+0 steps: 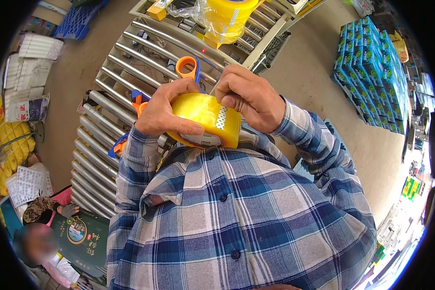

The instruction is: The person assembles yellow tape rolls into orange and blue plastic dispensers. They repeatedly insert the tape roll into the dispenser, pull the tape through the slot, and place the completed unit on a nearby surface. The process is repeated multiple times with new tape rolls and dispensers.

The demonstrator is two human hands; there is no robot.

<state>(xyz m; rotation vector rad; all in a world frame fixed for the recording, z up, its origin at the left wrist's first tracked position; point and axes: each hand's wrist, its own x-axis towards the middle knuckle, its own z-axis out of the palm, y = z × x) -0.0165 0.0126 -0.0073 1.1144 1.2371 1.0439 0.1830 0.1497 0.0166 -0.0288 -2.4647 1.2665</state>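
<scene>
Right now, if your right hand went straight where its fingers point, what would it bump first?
Probably the yellow tape roll, held in the left hand. The right hand looks so close that this view can't show whether they already touch.

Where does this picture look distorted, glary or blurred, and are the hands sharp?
Head view: black surrounds the round fisheye image, and the metal rollers bow toward its rim; head view, lower right: glare washes out the edge; head view, lower left: a co-worker's head is blurred; head view, centre: left hand, right hand and yellow tape roll look fairly sharp.
</scene>
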